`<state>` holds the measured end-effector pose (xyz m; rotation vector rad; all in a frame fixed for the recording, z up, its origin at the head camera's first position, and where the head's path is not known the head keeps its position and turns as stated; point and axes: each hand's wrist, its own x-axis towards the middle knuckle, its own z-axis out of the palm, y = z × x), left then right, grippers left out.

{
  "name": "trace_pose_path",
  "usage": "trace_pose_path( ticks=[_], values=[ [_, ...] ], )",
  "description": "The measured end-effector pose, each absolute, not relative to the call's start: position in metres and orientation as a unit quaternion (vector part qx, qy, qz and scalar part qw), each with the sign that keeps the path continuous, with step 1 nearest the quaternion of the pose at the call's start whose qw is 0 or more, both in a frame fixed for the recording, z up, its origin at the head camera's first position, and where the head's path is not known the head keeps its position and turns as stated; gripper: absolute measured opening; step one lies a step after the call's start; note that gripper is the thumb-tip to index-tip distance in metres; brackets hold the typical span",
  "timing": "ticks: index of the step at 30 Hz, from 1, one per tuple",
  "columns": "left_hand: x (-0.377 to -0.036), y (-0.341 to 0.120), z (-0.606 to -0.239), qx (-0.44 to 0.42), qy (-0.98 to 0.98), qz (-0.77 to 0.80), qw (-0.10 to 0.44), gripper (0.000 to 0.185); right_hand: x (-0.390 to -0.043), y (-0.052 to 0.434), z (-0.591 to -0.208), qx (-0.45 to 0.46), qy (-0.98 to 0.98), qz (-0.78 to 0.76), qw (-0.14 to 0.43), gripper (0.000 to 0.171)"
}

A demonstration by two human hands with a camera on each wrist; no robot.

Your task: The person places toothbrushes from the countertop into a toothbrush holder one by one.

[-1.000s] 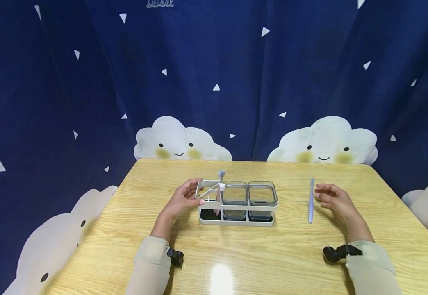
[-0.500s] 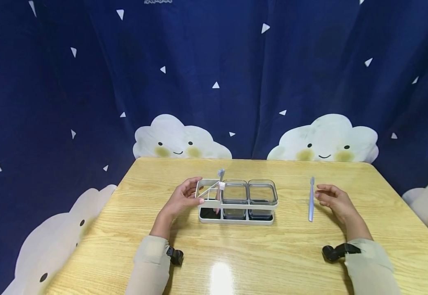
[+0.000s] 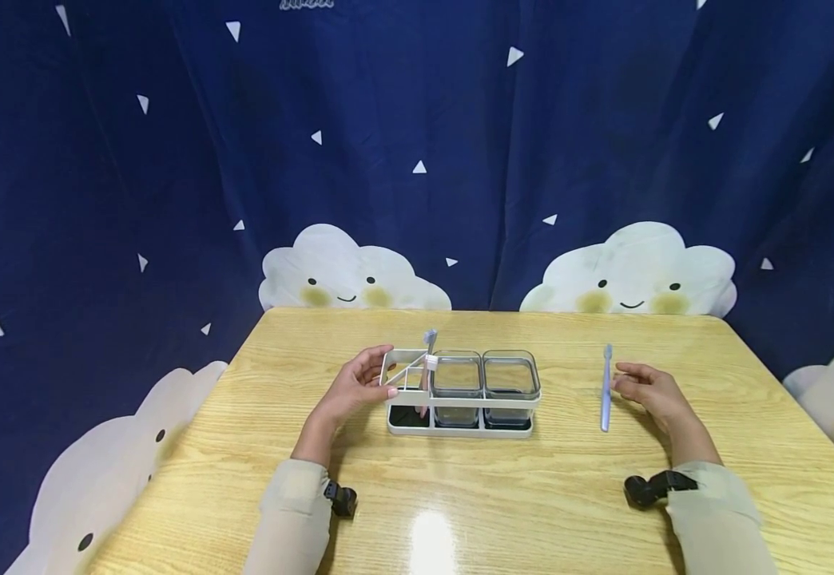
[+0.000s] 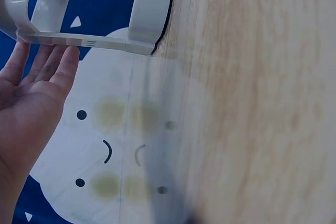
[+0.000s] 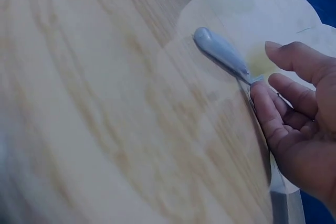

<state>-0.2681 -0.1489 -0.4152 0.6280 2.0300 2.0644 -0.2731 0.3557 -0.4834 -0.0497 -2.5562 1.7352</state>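
Observation:
A white rack [image 3: 460, 431] stands mid-table with two clear square cups [image 3: 457, 382] in it. A toothbrush [image 3: 429, 350] stands upright in its left compartment. My left hand [image 3: 355, 389] rests against the rack's left end, fingers nearly straight along the frame [image 4: 152, 9] in the left wrist view, thumb at the front rail. A pale blue toothbrush [image 3: 606, 391] lies flat on the table to the right. My right hand [image 3: 650, 393] sits just right of it, fingers relaxed. In the right wrist view its fingertips [image 5: 260, 95] reach the brush handle [image 5: 223, 53].
The wooden table [image 3: 460, 503] has a glossy front area and its edges are close on both sides. A dark blue curtain with white clouds [image 3: 625, 271] hangs right behind the far edge.
My right hand has edged slightly left, closer to the lying toothbrush. The left hand and the rack have stayed put.

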Motion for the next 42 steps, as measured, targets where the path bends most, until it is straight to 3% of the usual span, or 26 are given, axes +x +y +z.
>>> trace_pose_path(
  ticks=[16,25,32,42],
  values=[
    [-0.283,-0.152,-0.438,0.204,0.679,0.7,0.087,0.071,-0.275,0.344,-0.472,-0.042,-0.877,0.479,0.003,0.055],
    [-0.283,-0.154,-0.44,0.215,0.687,0.69,0.073,0.07,-0.277,0.345,-0.474,-0.048,-0.848,0.528,-0.014,0.056],
    [-0.283,-0.154,-0.442,0.216,0.687,0.689,0.081,0.072,-0.281,0.34,-0.473,-0.103,-0.811,0.575,-0.04,0.056],
    [-0.285,-0.155,-0.444,0.222,0.676,0.698,0.079,0.071,-0.285,0.336,-0.477,-0.112,-0.817,0.565,-0.021,0.057]
  ],
)
